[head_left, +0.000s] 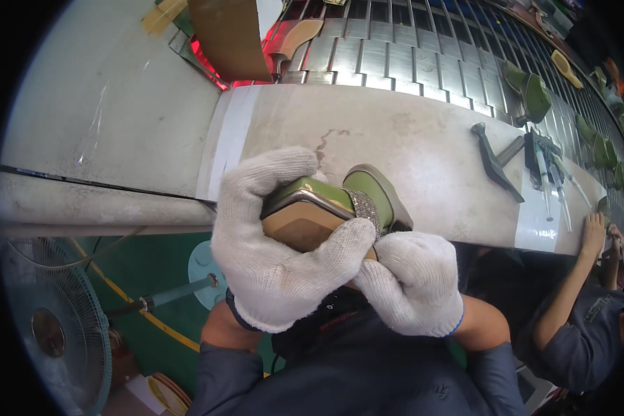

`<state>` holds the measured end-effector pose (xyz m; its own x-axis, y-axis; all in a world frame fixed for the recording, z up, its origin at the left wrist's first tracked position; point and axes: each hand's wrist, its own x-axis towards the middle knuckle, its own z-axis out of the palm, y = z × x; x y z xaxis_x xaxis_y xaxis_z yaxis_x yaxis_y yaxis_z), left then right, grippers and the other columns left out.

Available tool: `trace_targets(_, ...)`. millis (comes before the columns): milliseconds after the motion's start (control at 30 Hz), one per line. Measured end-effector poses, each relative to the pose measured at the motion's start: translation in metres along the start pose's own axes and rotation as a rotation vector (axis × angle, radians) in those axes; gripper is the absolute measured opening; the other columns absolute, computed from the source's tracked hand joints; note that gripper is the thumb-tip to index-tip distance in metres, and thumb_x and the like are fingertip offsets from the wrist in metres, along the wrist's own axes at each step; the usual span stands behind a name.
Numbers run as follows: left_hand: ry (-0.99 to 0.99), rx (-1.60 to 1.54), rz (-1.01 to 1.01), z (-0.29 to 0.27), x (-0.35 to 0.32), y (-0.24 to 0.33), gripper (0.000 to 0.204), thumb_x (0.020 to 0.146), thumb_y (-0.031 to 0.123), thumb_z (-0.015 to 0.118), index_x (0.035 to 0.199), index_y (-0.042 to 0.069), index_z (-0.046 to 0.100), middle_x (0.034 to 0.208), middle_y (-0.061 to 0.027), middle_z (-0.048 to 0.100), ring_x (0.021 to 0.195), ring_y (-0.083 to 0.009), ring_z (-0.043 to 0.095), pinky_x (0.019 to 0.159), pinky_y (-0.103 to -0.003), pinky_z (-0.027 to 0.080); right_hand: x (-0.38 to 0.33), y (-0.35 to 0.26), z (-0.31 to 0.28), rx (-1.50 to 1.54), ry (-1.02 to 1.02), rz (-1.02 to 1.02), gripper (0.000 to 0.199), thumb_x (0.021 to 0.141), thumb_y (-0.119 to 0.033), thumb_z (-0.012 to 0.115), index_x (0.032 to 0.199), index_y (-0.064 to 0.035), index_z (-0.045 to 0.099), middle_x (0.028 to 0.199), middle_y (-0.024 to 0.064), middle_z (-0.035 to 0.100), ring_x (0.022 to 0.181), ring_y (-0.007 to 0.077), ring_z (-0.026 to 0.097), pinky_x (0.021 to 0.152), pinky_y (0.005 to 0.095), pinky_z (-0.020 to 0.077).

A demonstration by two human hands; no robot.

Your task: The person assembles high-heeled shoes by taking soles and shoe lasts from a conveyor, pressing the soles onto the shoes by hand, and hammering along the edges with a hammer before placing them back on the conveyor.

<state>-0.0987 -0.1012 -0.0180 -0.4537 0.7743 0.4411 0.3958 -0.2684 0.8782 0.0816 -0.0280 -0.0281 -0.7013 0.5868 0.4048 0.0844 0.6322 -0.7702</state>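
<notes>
A green shoe [371,188] with a tan sole and a rhinestone-studded strap [362,206] is held over the near edge of the workbench. It lies tilted, its sole partly facing me. My left hand [270,243], in a white knit glove, wraps round the toe end, its thumb pressed along the sole near the strap. Beside that thumb, my gloved right hand [416,281] is closed in a pinch at the near side of the shoe, below the strap. A small tan bit shows at its fingertips; what they grip is mostly hidden.
On the bench [423,139] lie a hammer [496,163] and several pen-like tools [551,173]. Behind runs a metal slat conveyor [395,59] carrying green shoes [534,97]. A fan [55,333] stands lower left. At right, a co-worker's arm [568,284] reaches onto the bench.
</notes>
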Motion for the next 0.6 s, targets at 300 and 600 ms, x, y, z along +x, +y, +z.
trace_targets(300, 0.003, 0.048, 0.043, -0.006, 0.005, 0.005, 0.043, 0.084, 0.008, 0.087, 0.121, -0.002, 0.067, 0.115, -0.0108, 0.071, 0.099, -0.0152, 0.07, 0.09, -0.031, 0.058, -0.002, -0.001, 0.006, -0.015, -0.012, -0.071, 0.015, 0.087, -0.011, 0.086, 0.082, -0.0029, 0.074, 0.065, 0.0109, 0.061, 0.055, 0.0309, 0.063, 0.051, 0.0415, 0.0483)
trace_targets(600, -0.189, 0.006, 0.055, 0.0, 0.031, 0.025, 0.022, 0.104, 0.014, 0.066, 0.116, -0.004, 0.071, 0.108, -0.0112, 0.075, 0.097, -0.0153, 0.07, 0.09, -0.031, 0.056, -0.011, 0.004, -0.005, 0.021, 0.033, 0.009, 0.023, 0.088, -0.014, 0.084, 0.073, -0.0046, 0.069, 0.062, 0.0112, 0.058, 0.052, 0.0307, 0.058, 0.049, 0.0412, 0.045)
